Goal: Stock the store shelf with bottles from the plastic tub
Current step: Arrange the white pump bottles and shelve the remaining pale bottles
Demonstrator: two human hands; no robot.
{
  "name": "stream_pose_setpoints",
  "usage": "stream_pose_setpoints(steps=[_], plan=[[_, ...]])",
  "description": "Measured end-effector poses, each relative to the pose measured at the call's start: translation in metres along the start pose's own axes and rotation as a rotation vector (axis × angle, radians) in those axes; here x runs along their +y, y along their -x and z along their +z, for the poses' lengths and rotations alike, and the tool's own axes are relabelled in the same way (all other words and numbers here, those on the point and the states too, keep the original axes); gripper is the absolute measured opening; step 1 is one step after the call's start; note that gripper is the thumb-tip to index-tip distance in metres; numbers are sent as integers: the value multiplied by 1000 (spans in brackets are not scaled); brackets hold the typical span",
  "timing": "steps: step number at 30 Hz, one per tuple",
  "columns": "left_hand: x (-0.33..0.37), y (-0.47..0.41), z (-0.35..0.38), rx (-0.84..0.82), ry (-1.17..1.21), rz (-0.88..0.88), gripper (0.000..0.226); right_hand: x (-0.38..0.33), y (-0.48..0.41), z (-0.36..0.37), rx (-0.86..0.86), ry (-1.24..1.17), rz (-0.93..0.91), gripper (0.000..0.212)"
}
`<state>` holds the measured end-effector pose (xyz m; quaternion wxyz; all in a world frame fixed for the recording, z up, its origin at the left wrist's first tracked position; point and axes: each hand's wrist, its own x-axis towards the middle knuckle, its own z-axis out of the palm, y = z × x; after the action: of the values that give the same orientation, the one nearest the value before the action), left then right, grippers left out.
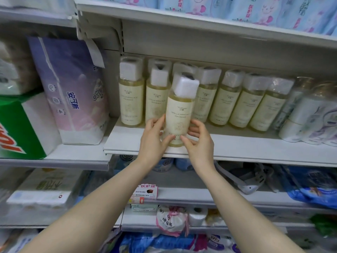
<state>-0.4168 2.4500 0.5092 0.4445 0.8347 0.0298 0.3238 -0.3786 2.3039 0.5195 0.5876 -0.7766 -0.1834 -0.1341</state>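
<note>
White store shelves (237, 146) fill the view. Two bare arms reach up from below. The left hand (155, 137) and the right hand (199, 141) both hold one bottle (179, 114) low down, with fingers (158, 122) and thumbs curled round its sides. It has yellow liquid and a white square cap, and it leans a little right at the front of the middle shelf. Just behind it stand more bottles (224, 105) of the same kind in rows. A purple pack (73, 92) stands to their left. Blue packs (237, 8) sit above.

We count six bottles (226, 106) standing at 12 o'clock, one bottle (179, 114) held, three caps (159, 61) behind, one purple pack (73, 92) at 9 o'clock.
</note>
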Motion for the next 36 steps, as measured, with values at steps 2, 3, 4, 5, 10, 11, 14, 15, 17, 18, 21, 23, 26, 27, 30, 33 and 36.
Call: stream_pose_setpoints(steps=[2, 3, 4, 5, 10, 11, 14, 15, 17, 18, 21, 23, 26, 27, 30, 33, 36], plan=[[-1, -6, 3, 1, -21, 6, 72, 2, -4, 3, 20, 52, -15, 59], [-1, -9, 5, 11, -27, 6, 71, 3, -7, 4, 21, 74, -21, 61], [-1, -11, 6, 27, -24, 1, 67, 4, -10, 5, 20, 91, -26, 62], [0, -13, 8, 49, -13, -8, 62, 5, -13, 6, 18, 102, -27, 62], [-2, -20, 23, 146, -44, -17, 43, 9, -28, 11, 11, 98, 7, 60], [-3, -21, 25, 159, -69, -15, 42, 11, -32, 11, 8, 98, 8, 59], [-6, -30, 29, 184, -161, -2, 35, 16, -43, 13, -1, 127, 8, 53], [-7, -33, 30, 186, -189, 6, 32, 18, -47, 13, -1, 145, 8, 50], [-9, -38, 31, 182, -218, 9, 30, 21, -54, 14, -1, 169, 8, 49], [-10, -40, 33, 176, -227, 2, 31, 22, -57, 14, -4, 177, 8, 50], [-9, -44, 36, 161, -273, -12, 35, 23, -65, 13, -16, 191, 17, 50], [-7, -44, 39, 163, -293, -23, 40, 24, -70, 12, -39, 189, 24, 54], [-4, -44, 41, 167, -319, -39, 43, 24, -73, 10, -63, 194, 20, 57], [-3, -44, 41, 168, -327, -44, 43, 25, -74, 9, -69, 202, 19, 57], [1, -43, 43, 180, -350, -62, 43, 25, -76, 5, -94, 215, 19, 53], [6, -42, 43, 185, -376, -84, 43, 26, -80, 1, -133, 207, 26, 53], [13, -37, 44, 187, -419, -117, 40, 27, -81, -6, -177, 193, 37, 55]])
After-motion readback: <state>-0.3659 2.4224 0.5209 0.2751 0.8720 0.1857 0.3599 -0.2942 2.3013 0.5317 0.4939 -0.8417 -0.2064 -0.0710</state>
